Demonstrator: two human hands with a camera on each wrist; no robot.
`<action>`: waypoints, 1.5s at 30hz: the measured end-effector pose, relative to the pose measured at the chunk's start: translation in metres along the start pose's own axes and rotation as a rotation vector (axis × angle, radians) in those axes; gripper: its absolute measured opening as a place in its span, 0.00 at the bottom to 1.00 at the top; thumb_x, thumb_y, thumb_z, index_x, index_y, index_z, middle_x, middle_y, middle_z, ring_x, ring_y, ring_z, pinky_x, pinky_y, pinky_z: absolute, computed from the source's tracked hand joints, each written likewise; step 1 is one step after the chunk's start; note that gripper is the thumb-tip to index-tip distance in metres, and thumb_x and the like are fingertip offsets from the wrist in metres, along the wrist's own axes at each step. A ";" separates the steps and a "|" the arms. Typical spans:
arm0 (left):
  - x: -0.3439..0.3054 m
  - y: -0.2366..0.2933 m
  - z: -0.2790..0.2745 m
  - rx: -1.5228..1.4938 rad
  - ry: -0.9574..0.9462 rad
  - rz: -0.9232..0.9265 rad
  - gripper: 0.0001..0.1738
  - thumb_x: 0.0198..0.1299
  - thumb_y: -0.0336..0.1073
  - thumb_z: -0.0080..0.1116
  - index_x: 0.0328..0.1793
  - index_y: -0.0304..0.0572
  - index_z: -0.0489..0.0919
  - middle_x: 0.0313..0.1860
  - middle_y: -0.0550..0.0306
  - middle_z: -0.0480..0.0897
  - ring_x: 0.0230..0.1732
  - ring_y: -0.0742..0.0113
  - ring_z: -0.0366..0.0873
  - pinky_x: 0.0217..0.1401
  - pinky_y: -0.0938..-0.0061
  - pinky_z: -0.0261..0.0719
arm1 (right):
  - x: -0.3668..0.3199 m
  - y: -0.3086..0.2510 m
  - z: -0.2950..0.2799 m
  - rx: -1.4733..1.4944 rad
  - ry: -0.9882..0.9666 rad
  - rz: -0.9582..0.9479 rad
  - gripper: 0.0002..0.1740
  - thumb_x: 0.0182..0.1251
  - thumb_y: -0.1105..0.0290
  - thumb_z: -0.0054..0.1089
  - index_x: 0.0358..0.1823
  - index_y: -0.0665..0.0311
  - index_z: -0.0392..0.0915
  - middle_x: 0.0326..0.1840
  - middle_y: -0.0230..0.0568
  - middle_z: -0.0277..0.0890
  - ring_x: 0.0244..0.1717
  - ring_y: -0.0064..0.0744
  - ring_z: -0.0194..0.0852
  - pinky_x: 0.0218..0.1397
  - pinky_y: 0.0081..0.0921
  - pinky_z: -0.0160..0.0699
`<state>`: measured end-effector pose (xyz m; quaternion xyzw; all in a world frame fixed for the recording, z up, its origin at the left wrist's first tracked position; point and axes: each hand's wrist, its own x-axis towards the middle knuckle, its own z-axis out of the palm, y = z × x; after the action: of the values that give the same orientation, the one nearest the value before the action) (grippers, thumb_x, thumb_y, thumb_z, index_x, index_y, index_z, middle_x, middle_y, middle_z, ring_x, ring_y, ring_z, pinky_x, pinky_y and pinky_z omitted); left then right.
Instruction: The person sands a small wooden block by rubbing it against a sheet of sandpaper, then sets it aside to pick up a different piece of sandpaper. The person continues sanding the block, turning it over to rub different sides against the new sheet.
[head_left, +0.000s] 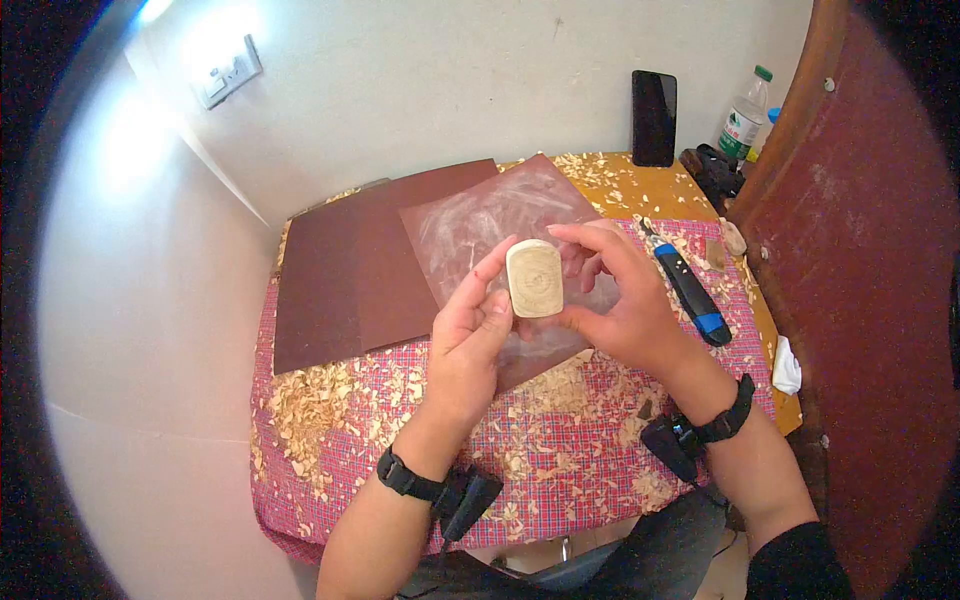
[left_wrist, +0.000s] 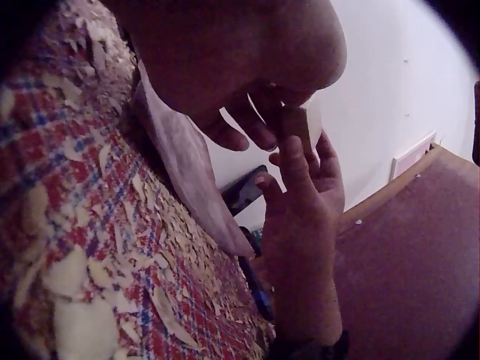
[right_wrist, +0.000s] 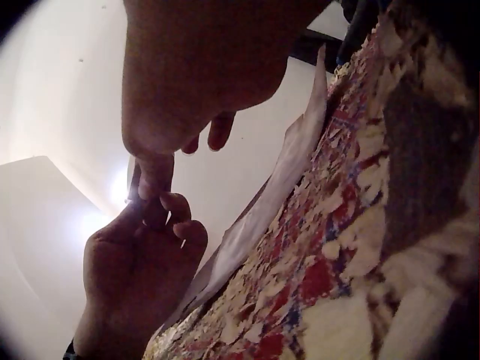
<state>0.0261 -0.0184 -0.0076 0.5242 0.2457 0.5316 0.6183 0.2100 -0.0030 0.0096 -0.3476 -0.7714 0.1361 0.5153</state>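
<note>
A small pale wooden block (head_left: 535, 280) with rounded corners and ring-like grain on its face is held up above the sandpaper. My left hand (head_left: 468, 335) pinches it along its left side, thumb in front and fingers behind. On the other side my right hand (head_left: 625, 295) curls about the block, thumb at the lower right corner and index fingertip by the top edge. From the left wrist, the block (left_wrist: 304, 124) appears edge-on at the right hand's (left_wrist: 304, 195) fingertips. Below lies a brown sandpaper sheet (head_left: 470, 235) smeared with pale dust.
Darker sandpaper sheets (head_left: 330, 270) lie at left on a red checked cloth (head_left: 540, 480) strewn with wood shavings (head_left: 315, 405). A blue-black carving knife (head_left: 690, 295) rests at right. Behind stand a phone (head_left: 654, 118) and a bottle (head_left: 745, 118). A brown panel (head_left: 880, 300) rises at right.
</note>
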 end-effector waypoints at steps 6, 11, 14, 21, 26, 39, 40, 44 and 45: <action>0.000 0.003 0.003 -0.013 0.027 -0.028 0.29 0.72 0.37 0.45 0.76 0.36 0.58 0.60 0.50 0.76 0.57 0.66 0.75 0.50 0.73 0.74 | 0.000 0.001 -0.001 0.009 -0.010 -0.020 0.34 0.44 0.69 0.77 0.57 0.59 0.75 0.45 0.36 0.75 0.38 0.28 0.75 0.36 0.23 0.75; -0.001 0.005 0.004 -0.001 0.038 -0.018 0.29 0.72 0.37 0.45 0.76 0.35 0.58 0.61 0.50 0.76 0.57 0.65 0.75 0.50 0.73 0.74 | 0.000 -0.001 -0.003 -0.037 -0.032 -0.029 0.32 0.43 0.70 0.77 0.55 0.59 0.76 0.45 0.36 0.75 0.38 0.29 0.75 0.36 0.23 0.75; -0.001 0.006 0.006 -0.024 0.042 -0.012 0.27 0.72 0.35 0.45 0.75 0.35 0.61 0.58 0.54 0.77 0.52 0.71 0.74 0.49 0.76 0.73 | 0.000 -0.001 -0.003 -0.022 -0.037 -0.020 0.31 0.43 0.71 0.76 0.54 0.59 0.77 0.44 0.36 0.75 0.38 0.29 0.75 0.35 0.23 0.75; 0.000 0.005 0.006 -0.071 0.031 0.002 0.25 0.72 0.32 0.44 0.74 0.36 0.63 0.54 0.59 0.78 0.48 0.77 0.74 0.49 0.79 0.72 | 0.001 -0.002 -0.004 -0.028 -0.030 -0.059 0.30 0.43 0.72 0.75 0.53 0.59 0.77 0.43 0.37 0.75 0.38 0.30 0.76 0.35 0.24 0.75; -0.001 0.007 0.007 -0.074 0.042 -0.009 0.25 0.72 0.33 0.45 0.74 0.36 0.63 0.55 0.59 0.77 0.49 0.76 0.73 0.49 0.79 0.72 | 0.000 0.000 -0.003 -0.021 -0.027 -0.060 0.31 0.43 0.73 0.75 0.54 0.59 0.77 0.43 0.37 0.75 0.38 0.30 0.76 0.35 0.24 0.76; -0.001 0.005 0.008 -0.083 0.039 0.004 0.26 0.73 0.33 0.45 0.74 0.35 0.62 0.57 0.58 0.77 0.51 0.76 0.74 0.50 0.79 0.73 | -0.001 0.001 -0.003 0.014 -0.041 -0.019 0.32 0.43 0.75 0.73 0.55 0.59 0.76 0.39 0.36 0.76 0.37 0.30 0.76 0.35 0.24 0.76; -0.001 0.005 0.008 -0.084 0.039 0.003 0.26 0.73 0.33 0.45 0.74 0.35 0.62 0.57 0.58 0.77 0.51 0.76 0.74 0.50 0.79 0.73 | -0.001 0.001 -0.002 0.012 -0.035 -0.028 0.33 0.43 0.76 0.73 0.56 0.59 0.76 0.39 0.36 0.76 0.37 0.30 0.76 0.35 0.24 0.76; -0.001 0.004 0.004 -0.055 0.020 0.006 0.27 0.72 0.36 0.46 0.75 0.35 0.61 0.59 0.55 0.76 0.53 0.71 0.74 0.50 0.75 0.73 | -0.001 0.001 -0.002 0.008 -0.033 -0.027 0.32 0.43 0.76 0.73 0.56 0.59 0.76 0.39 0.36 0.76 0.37 0.30 0.76 0.35 0.24 0.76; -0.001 0.003 0.002 -0.032 0.005 0.007 0.28 0.72 0.38 0.47 0.75 0.35 0.60 0.61 0.52 0.75 0.56 0.67 0.74 0.51 0.72 0.74 | -0.002 0.002 -0.001 0.015 -0.030 -0.027 0.32 0.43 0.75 0.73 0.56 0.59 0.76 0.40 0.36 0.76 0.37 0.29 0.76 0.35 0.24 0.76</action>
<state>0.0266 -0.0204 -0.0041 0.5137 0.2366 0.5390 0.6242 0.2120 -0.0030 0.0080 -0.3311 -0.7826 0.1402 0.5081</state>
